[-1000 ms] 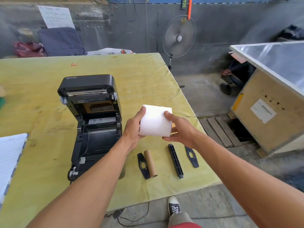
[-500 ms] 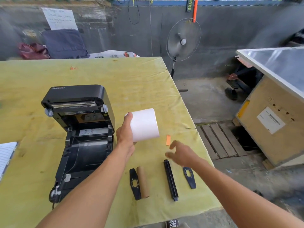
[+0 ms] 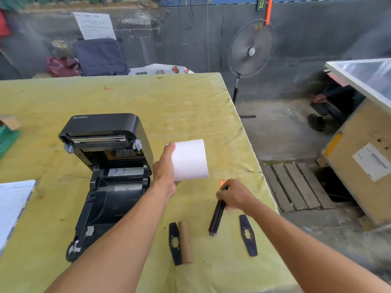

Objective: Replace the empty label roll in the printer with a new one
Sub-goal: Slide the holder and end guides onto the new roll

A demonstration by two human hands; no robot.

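Head view, left hand [image 3: 164, 176] holding label roll [image 3: 189, 159], right hand [image 3: 234, 195] gripping spindle [image 3: 216, 218]

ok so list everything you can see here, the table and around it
printer: 1, black, lid open, left on table
label roll: 1, white, in left hand
spindle bar: 1, black, in right hand
side guides: 2, black, flat near front edge
empty core: 1, brown cardboard, against the left guide
table: 1, yellow cover
notepad: 1, white, left edge
basket: 1, green, far left
fan: 1, grey, beyond the table
crate: 1, wooden, right
left hand: 1
right hand: 1
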